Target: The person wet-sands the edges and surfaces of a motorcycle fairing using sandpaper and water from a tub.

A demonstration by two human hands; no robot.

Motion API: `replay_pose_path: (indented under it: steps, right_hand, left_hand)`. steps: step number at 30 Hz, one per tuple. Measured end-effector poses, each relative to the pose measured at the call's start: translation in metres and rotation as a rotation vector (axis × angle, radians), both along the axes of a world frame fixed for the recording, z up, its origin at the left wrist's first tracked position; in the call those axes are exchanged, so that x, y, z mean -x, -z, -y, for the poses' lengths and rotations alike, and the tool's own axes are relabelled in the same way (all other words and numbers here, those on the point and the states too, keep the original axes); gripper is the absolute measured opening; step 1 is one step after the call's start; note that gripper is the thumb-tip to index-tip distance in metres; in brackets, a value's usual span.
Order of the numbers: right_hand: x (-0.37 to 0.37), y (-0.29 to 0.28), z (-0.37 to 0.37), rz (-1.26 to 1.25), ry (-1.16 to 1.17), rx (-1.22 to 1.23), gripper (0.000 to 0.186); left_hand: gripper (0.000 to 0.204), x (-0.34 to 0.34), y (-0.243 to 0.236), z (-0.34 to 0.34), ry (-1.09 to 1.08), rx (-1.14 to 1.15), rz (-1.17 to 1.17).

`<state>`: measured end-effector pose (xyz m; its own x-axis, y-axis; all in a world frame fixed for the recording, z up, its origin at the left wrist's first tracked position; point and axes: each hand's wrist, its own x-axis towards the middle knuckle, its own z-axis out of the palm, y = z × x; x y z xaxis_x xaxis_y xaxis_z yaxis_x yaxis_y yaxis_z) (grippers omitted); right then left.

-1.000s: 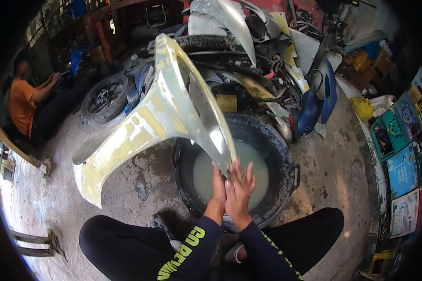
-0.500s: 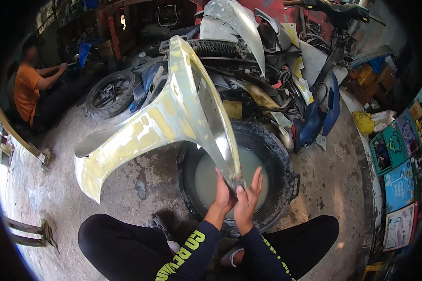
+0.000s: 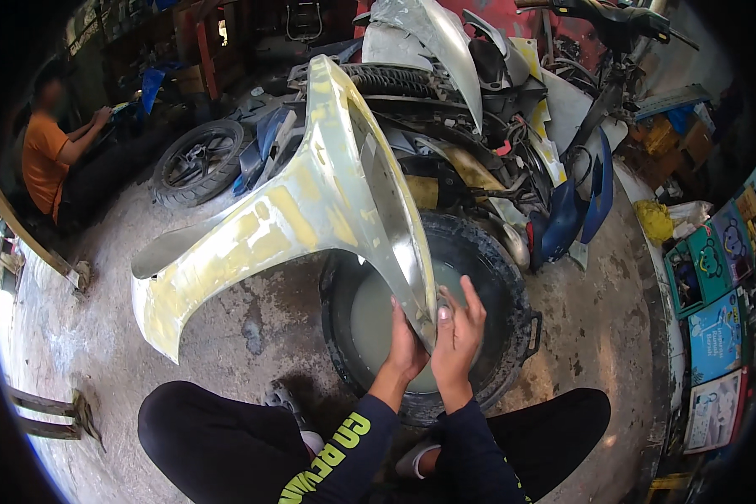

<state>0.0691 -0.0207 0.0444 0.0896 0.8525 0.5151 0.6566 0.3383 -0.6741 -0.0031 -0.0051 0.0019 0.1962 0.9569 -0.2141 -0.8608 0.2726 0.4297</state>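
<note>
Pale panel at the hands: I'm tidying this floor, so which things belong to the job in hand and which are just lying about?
Seem part of the job:
- pale panel, lower end between left hand and right hand
- black tub of cloudy water, beneath that end

Apparently lying about:
- wheel
- blue panel
- yellow bundle
- blue box

Dark navy sleeves [image 3: 470,445] reach the wrists, just below the 2 bare hands [image 3: 455,349]. Bold yellow-green lettering [image 3: 332,458] runs along the left sleeve; a little of that colour shows low on the right. Black trousers [image 3: 218,437] show lower, either side of the hands.
</note>
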Motion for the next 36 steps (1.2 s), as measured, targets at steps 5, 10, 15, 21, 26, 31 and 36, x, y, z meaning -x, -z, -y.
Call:
replay_pose_path:
  steps: [5, 10, 15, 21, 26, 31, 36]
  right_hand:
    - [0.006, 0.028, 0.017, -0.067, -0.032, 0.085, 0.029]
    - [0.008, 0.031, 0.016, -0.455, -0.07, 0.15, 0.033]
    - [0.004, 0.035, 0.027, -0.476, -0.044, 0.232, 0.034]
    - [0.009, 0.025, 0.006, -0.359, -0.064, 0.198, 0.033]
    - [0.016, 0.029, 0.022, -0.087, -0.008, 0.101, 0.037]
    - [0.022, 0.022, 0.026, 0.065, -0.006, 0.114, 0.038]
    - [0.033, 0.001, 0.01, 0.013, 0.005, 0.163, 0.039]
  left_hand:
    - [0.08, 0.002, 0.019, -0.006, 0.054, -0.007, 0.031]
    - [0.081, -0.004, 0.007, -0.003, -0.003, 0.018, -0.029]
    - [0.083, -0.001, 0.008, -0.002, -0.003, 0.056, 0.003]
    - [0.083, -0.001, 0.002, -0.005, 0.003, 0.015, -0.054]
    - [0.083, 0.0, 0.013, -0.001, 0.051, -0.045, -0.077]
    - [0.082, 0.009, 0.019, 0.001, 0.105, -0.096, 0.003]
    - [0.081, 0.007, 0.013, 0.008, 0.056, 0.007, -0.077]
